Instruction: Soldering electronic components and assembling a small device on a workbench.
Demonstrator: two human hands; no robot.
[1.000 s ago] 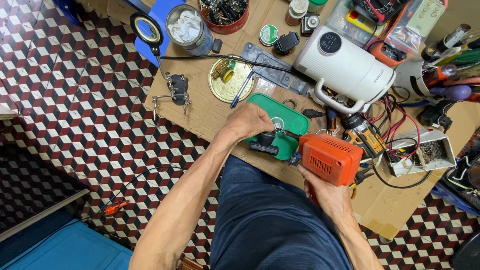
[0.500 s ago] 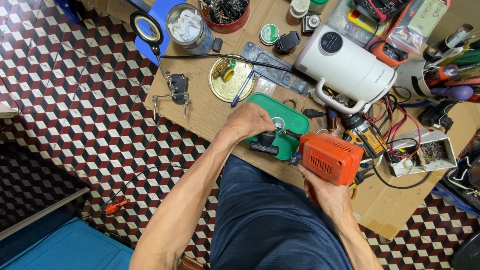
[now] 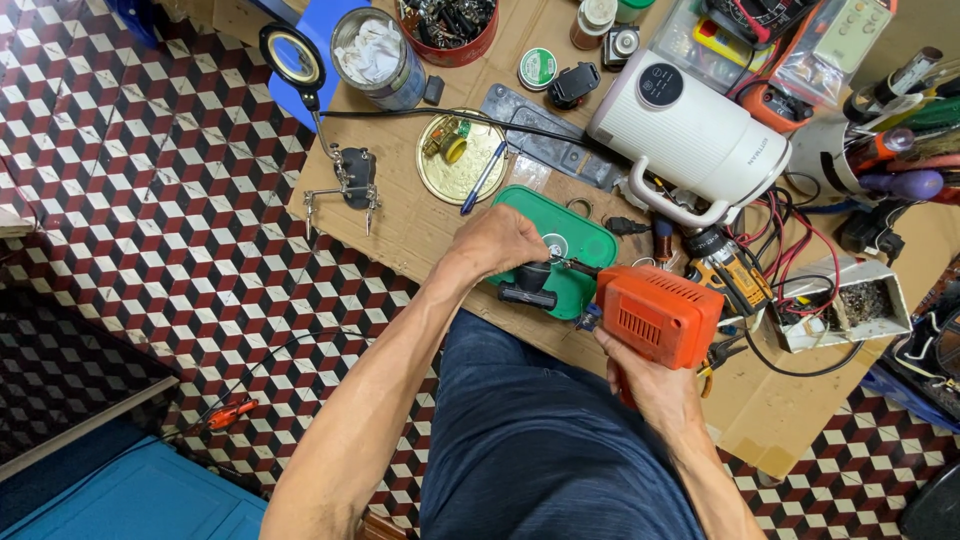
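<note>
Seen from above, a person works an orange electric drill (image 3: 660, 318) over a green tray (image 3: 560, 245) at the near edge of a cardboard-covered bench (image 3: 420, 225). The right hand (image 3: 650, 385) is clenched around the drill's grip below its orange body, the fingers wrapped tight. The left hand (image 3: 500, 243) is closed over a small black part (image 3: 528, 287) lying on the tray, knuckles up, so the fingers underneath are mostly hidden. The drill's nose points left toward that hand, with its tip just beside the part and right at the left fingers.

The tray sits close to the bench's front edge, above the person's dark-clad lap. Behind it the bench is crowded: a white electric kettle (image 3: 690, 130) stands just beyond the tray, a round brass dish (image 3: 462, 172) with a blue pen (image 3: 485, 178) lies to the left, and tangled red and black wires (image 3: 790, 270) pile to the right of the drill. The barest cardboard lies left of the tray, near a small clamp stand (image 3: 345, 185). Past that edge, the checked tile floor (image 3: 150, 250) is open.
</note>
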